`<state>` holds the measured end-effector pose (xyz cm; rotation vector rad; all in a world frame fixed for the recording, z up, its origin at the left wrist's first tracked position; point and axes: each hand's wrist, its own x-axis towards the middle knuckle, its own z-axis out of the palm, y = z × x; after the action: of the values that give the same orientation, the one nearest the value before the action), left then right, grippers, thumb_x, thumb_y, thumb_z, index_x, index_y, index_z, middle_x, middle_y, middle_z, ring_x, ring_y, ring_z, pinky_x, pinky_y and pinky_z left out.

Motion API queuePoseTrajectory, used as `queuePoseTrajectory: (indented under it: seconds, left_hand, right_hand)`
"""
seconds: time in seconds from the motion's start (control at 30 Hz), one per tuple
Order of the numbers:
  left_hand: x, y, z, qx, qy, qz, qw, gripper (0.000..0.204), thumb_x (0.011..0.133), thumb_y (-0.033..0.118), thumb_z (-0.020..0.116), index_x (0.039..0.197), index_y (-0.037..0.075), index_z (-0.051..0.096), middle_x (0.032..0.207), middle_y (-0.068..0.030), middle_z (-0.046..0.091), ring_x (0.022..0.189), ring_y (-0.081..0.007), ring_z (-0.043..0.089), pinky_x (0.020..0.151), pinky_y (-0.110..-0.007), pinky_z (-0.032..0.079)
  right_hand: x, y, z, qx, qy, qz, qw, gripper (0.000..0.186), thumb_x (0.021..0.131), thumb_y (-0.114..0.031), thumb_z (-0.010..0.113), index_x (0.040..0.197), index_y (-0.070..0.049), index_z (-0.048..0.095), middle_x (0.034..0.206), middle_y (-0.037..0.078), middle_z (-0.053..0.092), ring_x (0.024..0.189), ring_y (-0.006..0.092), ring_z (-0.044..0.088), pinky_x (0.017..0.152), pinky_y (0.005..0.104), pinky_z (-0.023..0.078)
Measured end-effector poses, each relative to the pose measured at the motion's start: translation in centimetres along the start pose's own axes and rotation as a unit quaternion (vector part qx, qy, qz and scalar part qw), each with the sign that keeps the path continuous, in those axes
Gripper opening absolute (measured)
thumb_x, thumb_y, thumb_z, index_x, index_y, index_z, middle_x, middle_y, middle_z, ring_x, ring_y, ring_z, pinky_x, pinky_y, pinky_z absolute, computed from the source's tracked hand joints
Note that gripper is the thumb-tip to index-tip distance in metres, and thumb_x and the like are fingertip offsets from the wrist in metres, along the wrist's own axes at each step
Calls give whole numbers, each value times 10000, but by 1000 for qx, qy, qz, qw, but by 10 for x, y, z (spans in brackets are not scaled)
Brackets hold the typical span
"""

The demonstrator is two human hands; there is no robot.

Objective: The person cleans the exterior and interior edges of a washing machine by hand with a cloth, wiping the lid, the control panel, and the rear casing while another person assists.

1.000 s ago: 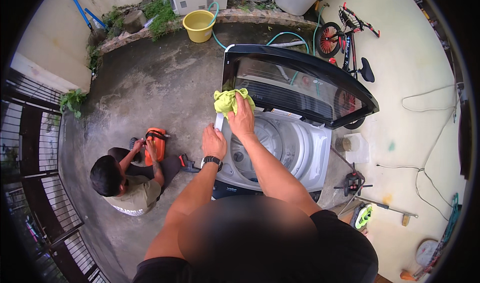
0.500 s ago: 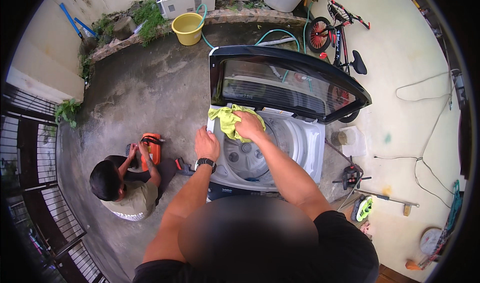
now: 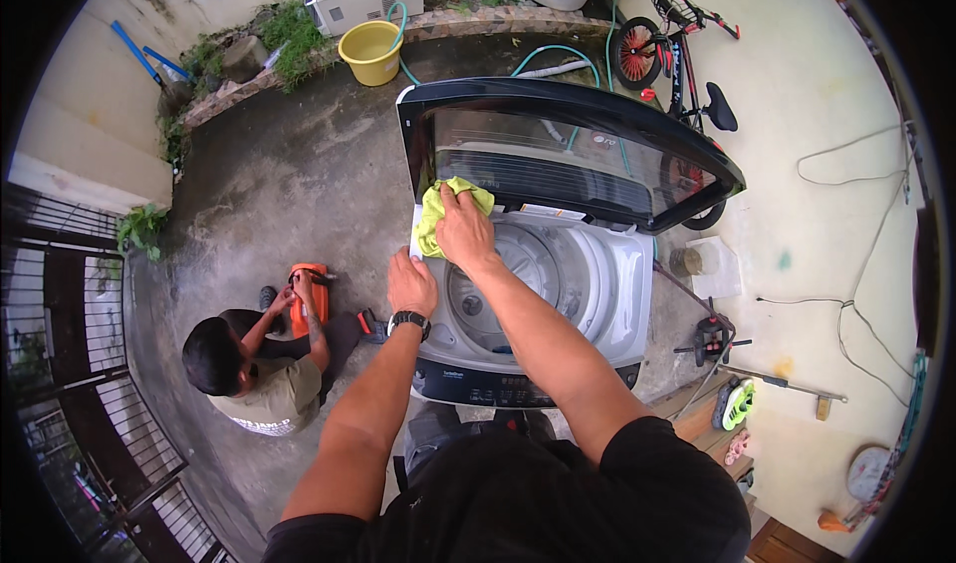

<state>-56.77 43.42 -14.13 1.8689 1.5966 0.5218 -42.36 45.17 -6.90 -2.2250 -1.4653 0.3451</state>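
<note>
We count two hands on one top-loading washing machine (image 3: 629,299). One lid (image 3: 558,143), glass-windowed with a dark frame, stands raised at the back.

Right hand (image 3: 465,230): clenched around one yellow-green cloth (image 3: 431,225). Cloth is bunched at the back left corner of the washer's top, by the lid's lower edge; we can't tell if it touches the lid. Left hand (image 3: 410,284): relaxed, fingers extended, grasping nothing, laid on the washer's left edge just nearer us than the cloth. One black wristwatch (image 3: 408,320) on that wrist.

Washer: one round drum (image 3: 513,274), uncovered, right forearm crossing above it; one dark control panel (image 3: 498,391) along the near edge.

To our left, we see one co-worker (image 3: 274,389) sitting low on the concrete, both hands at one orange case (image 3: 311,307); too small for us to tell what they grip.

Far side: one yellow bucket (image 3: 368,57) with a green hose (image 3: 406,63) over its rim, one white vented appliance (image 3: 363,3) behind it, two blue pipes (image 3: 137,51) at far left. Right of the lid, one black-and-red bicycle (image 3: 689,75), two wheels, one partly behind the lid.
</note>
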Motion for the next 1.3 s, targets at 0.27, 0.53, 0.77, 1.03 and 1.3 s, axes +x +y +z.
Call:
queuePoseTrajectory:
  seconds: [0.27, 0.53, 0.77, 1.03, 1.3]
  left_hand:
    - [2, -2, 5, 18, 16, -1, 1000, 341, 1047, 224, 460, 1323, 55, 567, 1243, -212, 610, 1174, -435, 587, 976, -541, 487]
    - [5, -1, -1, 9, 0, -18, 1000, 351, 1060, 248, 435, 1342, 74, 551, 1276, -219, 602, 1195, -436, 584, 977, -554, 485]
    - [6, 4, -1, -4, 4, 10, 1000, 325, 1041, 223, 463, 1306, 57, 552, 1211, -225, 611, 1148, -450, 587, 956, -557, 481]
    - [1, 1, 4, 8, 11, 16, 1000, 333, 1049, 219, 442, 1308, 46, 560, 1220, -246, 600, 1139, -465, 589, 941, -564, 479]
    - [-1, -1, 9, 30, 13, 20, 999, 345, 1061, 245, 428, 1312, 49, 561, 1242, -235, 604, 1115, -480, 605, 925, -576, 483]
  right_hand:
    - [-26, 55, -16, 9, -90, 29, 995, 399, 864, -112, 642, 1249, -37, 720, 1200, 238, 689, 1113, 392, 685, 980, 459, 546]
    - [4, -61, -86, 243, 266, -192, 913, 605, 853, -18, 681, 1446, -103, 592, 1348, 217, 554, 1254, 436, 548, 1080, 480, 451]
    - [29, -25, 4, 19, 188, -212, 959, 502, 757, -104, 798, 1240, -209, 710, 1168, 78, 539, 1109, 333, 538, 962, 462, 490]
    - [-7, 13, 16, 27, 123, -144, 981, 338, 870, -104, 648, 1205, -109, 684, 1239, 111, 590, 1177, 319, 571, 989, 458, 505]
    - [-23, 62, -28, -59, 80, -47, 994, 327, 890, -88, 630, 1208, -100, 707, 1254, 125, 565, 1145, 315, 596, 934, 466, 558]
